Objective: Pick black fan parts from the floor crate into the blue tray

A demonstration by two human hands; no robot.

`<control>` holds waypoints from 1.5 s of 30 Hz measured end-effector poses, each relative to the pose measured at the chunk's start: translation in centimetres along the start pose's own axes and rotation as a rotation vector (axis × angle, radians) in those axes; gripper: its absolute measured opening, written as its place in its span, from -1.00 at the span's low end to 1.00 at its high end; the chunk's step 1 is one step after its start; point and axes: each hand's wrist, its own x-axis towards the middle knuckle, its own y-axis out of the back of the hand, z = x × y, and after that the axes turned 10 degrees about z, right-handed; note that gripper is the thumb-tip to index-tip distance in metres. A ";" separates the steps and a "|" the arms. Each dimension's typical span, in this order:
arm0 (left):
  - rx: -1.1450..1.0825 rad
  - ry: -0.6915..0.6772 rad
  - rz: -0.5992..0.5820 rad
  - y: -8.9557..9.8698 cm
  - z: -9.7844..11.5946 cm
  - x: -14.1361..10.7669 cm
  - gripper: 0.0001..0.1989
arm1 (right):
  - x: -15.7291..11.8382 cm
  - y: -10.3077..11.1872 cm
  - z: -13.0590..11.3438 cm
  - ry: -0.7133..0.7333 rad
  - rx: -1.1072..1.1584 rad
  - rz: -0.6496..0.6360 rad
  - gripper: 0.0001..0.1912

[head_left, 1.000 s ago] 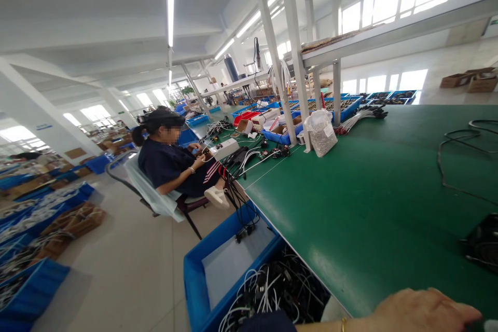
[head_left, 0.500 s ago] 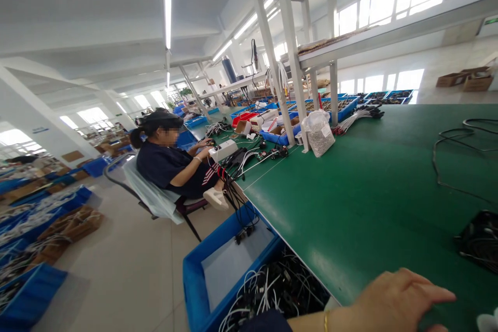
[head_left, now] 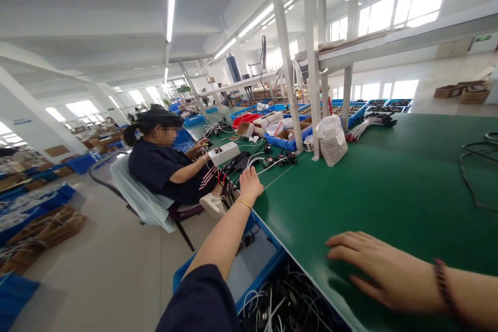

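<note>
Big bright white workshop [head_left: 97, 0] with a long, smooth green surface [head_left: 400, 181]. Left hand [head_left: 251, 184] is stretched out beside thin black and white cables [head_left: 238, 162] near the surface's edge, can't tell if it's gripping any. Right hand [head_left: 381, 270] is loosely spread, holding nothing.

Between the right hand [head_left: 383, 270] and the bag [head_left: 332, 142], the green table [head_left: 373, 187] lies bare — room for a hand to pass low across it. By the left hand [head_left: 252, 184], cables [head_left: 238, 161] crowd the way, with a white box [head_left: 223, 153] and a seated co-worker [head_left: 159, 161] behind. Upright posts [head_left: 312, 62] beside the bag narrow the far side — the shelf [head_left: 408, 40] overhangs there. A dark cord [head_left: 461, 171] loops at right.
</note>
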 end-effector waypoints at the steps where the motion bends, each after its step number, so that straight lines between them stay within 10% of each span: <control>1: 0.016 0.011 -0.010 -0.4 -0.7 1.2 -0.12 | 3.2 -1.0 0.0 0.024 -0.013 -0.055 -0.42; 7: 0.068 -0.019 -0.066 -3.1 -2.4 7.4 -0.11 | 14.6 -8.1 1.1 -0.021 0.038 -0.020 -0.29; 21: 0.063 -0.173 -0.153 -7.8 -1.2 18.8 -0.24 | 14.3 -8.2 1.0 -0.025 0.267 -0.061 -0.35; 35: 0.140 -0.394 0.052 -6.2 0.0 19.6 -0.70 | 14.1 -8.2 0.8 -0.007 0.275 -0.007 -0.36; 45: 0.138 -0.540 0.172 -3.0 0.4 17.9 -0.60 | 13.9 -8.7 0.9 0.012 0.200 0.041 -0.34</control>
